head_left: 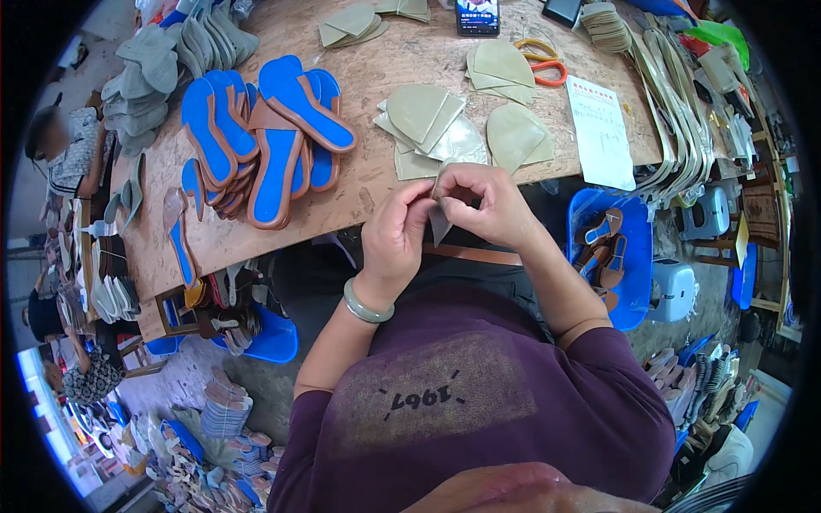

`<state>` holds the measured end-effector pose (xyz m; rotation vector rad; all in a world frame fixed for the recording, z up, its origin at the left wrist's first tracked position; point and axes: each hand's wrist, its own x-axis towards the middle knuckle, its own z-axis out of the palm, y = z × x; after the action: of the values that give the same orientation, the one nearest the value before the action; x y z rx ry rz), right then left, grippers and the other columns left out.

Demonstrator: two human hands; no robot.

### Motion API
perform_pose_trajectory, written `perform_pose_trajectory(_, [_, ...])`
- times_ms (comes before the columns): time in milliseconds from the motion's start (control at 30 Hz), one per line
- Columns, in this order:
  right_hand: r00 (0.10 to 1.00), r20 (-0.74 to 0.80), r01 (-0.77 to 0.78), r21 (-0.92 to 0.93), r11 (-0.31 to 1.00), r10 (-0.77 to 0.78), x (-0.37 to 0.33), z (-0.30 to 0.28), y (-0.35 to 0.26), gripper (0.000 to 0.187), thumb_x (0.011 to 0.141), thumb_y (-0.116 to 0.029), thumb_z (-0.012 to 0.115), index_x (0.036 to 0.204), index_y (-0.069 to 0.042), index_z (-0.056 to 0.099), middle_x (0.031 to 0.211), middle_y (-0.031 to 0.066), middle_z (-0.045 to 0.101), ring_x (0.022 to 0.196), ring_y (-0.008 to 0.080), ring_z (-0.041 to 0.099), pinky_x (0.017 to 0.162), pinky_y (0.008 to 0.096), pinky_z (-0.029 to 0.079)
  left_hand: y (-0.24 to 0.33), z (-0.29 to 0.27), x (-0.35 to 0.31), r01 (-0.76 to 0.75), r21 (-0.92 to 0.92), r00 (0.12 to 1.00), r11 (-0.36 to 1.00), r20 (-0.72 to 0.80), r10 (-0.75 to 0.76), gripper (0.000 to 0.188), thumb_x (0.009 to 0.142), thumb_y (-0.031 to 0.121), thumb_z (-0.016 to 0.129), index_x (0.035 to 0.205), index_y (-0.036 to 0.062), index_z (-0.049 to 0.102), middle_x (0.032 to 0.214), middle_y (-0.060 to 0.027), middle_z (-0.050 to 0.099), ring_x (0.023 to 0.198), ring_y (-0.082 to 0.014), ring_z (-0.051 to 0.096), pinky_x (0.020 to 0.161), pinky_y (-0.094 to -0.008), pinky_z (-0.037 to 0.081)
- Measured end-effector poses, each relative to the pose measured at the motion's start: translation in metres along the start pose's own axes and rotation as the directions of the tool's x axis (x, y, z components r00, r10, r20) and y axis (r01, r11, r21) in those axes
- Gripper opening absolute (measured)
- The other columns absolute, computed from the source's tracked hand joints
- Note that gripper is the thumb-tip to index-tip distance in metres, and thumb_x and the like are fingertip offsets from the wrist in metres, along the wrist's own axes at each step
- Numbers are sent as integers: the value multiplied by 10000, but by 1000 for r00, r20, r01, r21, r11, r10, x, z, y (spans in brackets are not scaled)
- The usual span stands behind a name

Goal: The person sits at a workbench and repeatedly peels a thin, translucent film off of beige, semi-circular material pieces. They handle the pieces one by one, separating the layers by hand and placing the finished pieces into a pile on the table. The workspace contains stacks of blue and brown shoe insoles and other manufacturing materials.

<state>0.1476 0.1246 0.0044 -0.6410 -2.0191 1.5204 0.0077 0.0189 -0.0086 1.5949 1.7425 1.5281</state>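
The wooden table (419,51) fills the upper part of your view, its near edge running just beyond your hands. On its left side you have a heap of sandal soles (282,192), blue on top with brown edges, overlapping one another in several layers. At the right end a bunch of long pale strips (684,103) lies bent along the tabletop. Below that end, on the floor side, stands a blue tub (640,286) with brown-and-blue footwear in it. Nearer the middle, straight beyond your hands, a loose stack of pale, round-ended pieces (419,114) lies fanned out, with clear film among it, and a smaller stack (515,137) sits to its right. A white sheet of paper (601,137) with writing lies right of that. Your left hand (395,231) and right hand (486,203) meet in front of the table edge, fingertips together; each is pinched closed, thumb against finger, your right thumb and forefinger curling into a ring. Toward the far edge, a phone (477,17) lies face up, with orange-handled scissors (550,73) to its right. A pale green bangle (368,304) circles your left wrist. Smallest is the thin greyish piece (440,224) caught between both sets of fingertips, its lower end hanging beneath them; your fingers hide the rest.
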Motion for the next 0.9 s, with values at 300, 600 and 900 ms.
perform_pose_trajectory(300, [989,140,-124,569,813,53,-4,-7,19,120,848,-94,637,934,-13,617,889,6,619,796,77,588,748,236,487,-8,-1,3,364,-807,874,464,125,-469,204,1007,178,500,1096,-4,522,972,-72,644,874,-129,642,766,-269,537])
perform_pose_trajectory(600, [989,41,-149,189,971,144,-18,-7,8,155,884,-142,659,835,5,674,653,-8,606,615,59,555,566,232,456,12,-4,-10,258,-376,965,890,63,-253,149,986,128,535,1042,-8,557,940,-66,650,872,-94,611,778,-237,500])
perform_pose_trajectory(900, [847,-213,-449,201,870,487,-97,-67,113,252,925,-171,604,773,27,637,650,13,579,611,81,560,576,235,472,7,-49,33,111,-711,823,694,-326,-465,136,1004,167,483,1043,40,512,992,-104,646,865,-179,659,726,-303,558])
